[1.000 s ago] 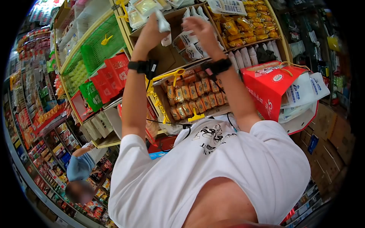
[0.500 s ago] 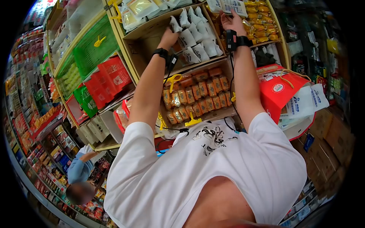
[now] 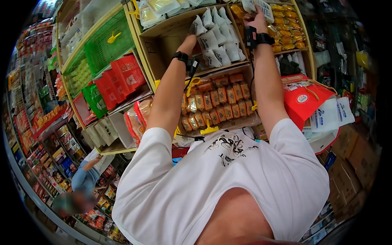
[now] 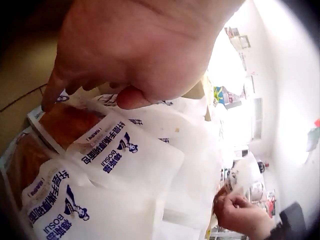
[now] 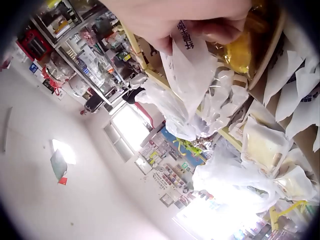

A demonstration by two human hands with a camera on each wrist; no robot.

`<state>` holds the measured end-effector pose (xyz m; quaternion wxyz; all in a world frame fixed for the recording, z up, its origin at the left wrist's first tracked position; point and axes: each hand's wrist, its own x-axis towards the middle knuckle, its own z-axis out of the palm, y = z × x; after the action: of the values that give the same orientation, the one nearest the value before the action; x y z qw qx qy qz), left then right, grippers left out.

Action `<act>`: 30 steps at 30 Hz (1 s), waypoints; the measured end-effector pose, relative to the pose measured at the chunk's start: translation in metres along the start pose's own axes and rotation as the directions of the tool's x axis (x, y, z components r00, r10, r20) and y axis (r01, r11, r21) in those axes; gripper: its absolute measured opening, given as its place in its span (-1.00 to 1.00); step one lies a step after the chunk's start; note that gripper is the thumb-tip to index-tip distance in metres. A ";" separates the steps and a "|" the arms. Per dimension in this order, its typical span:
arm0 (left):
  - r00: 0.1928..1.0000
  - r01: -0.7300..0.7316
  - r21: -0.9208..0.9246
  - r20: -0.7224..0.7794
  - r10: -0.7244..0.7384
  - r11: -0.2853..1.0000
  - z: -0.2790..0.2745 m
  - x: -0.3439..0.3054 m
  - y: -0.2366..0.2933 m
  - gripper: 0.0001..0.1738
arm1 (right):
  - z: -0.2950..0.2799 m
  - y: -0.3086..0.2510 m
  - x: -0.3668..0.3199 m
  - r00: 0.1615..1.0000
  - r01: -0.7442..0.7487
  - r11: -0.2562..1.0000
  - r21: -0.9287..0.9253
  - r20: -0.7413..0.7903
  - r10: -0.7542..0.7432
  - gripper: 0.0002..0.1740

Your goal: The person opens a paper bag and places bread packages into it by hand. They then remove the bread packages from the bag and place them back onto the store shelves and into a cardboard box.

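In the head view my left hand (image 3: 188,43) is at a white packet (image 3: 199,25) at the left end of the rows in a cardboard box. The left wrist view shows this hand (image 4: 140,45) over printed white packets (image 4: 122,150), its thumb and fingers at their upper edges; part of its grip is hidden. My right hand (image 3: 258,21) pinches another printed white packet (image 3: 265,11) above yellow-wrapped goods. From the right wrist, the hand (image 5: 200,20) grips this packet (image 5: 187,70) by one end, and the rest hangs down.
Orange-brown wrapped cakes (image 3: 220,102) fill the tray nearest my body. A red bag (image 3: 306,98) holding white packets stands at the right. Green baskets (image 3: 108,45) and red packages (image 3: 122,77) are at the left. Another person in blue (image 3: 85,177) is at lower left.
My left hand has lowered a packet from above the box to beside the rows. My right hand has moved right from over the box to the yellow goods and taken hold of a packet.
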<state>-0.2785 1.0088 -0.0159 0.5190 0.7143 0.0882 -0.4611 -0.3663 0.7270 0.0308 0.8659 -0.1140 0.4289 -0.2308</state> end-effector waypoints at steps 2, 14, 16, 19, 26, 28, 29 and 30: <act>0.988 0.146 -0.093 -0.032 -0.150 0.985 0.007 -0.006 0.005 -0.57 | 0.001 -0.003 -0.017 0.998 0.062 0.997 0.053 0.025 -0.063 -0.65; 0.979 0.197 -0.214 0.103 -0.178 0.957 -0.005 0.040 -0.032 -0.65 | -0.006 0.021 -0.187 0.989 0.139 0.982 -0.130 0.065 -0.131 -0.73; 0.972 0.234 -0.286 0.054 -0.228 0.929 -0.006 0.043 -0.034 -0.62 | -0.013 0.026 -0.195 0.989 0.134 0.982 -0.131 0.082 -0.124 -0.78; 0.959 0.284 -0.359 0.079 -0.274 0.889 0.005 0.043 -0.036 -0.55 | -0.024 0.031 -0.202 0.983 0.156 0.967 -0.202 0.124 -0.133 -0.80; 0.984 0.180 -0.363 0.048 -0.174 0.914 0.028 0.044 -0.028 -0.43 | -0.031 0.037 -0.214 0.987 0.143 0.963 -0.229 0.105 -0.122 -0.80; 0.966 0.252 -0.383 0.050 -0.252 0.889 0.018 0.029 -0.019 -0.27 | -0.028 0.039 -0.219 0.988 0.143 0.946 -0.291 0.091 -0.122 -0.83; 0.967 0.245 -0.400 0.029 -0.255 0.883 0.014 0.028 -0.016 -0.34 | -0.029 0.040 -0.220 0.988 0.145 0.946 -0.289 0.094 -0.123 -0.83; 0.967 0.243 -0.401 0.030 -0.252 0.884 0.011 0.026 -0.015 -0.34 | -0.031 0.042 -0.221 0.987 0.144 0.944 -0.295 0.106 -0.118 -0.83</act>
<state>-0.2789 0.9972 -0.0459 0.5902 0.5810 0.2771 -0.4872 -0.4944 0.8734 0.1479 0.8388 -0.2831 0.4127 -0.2146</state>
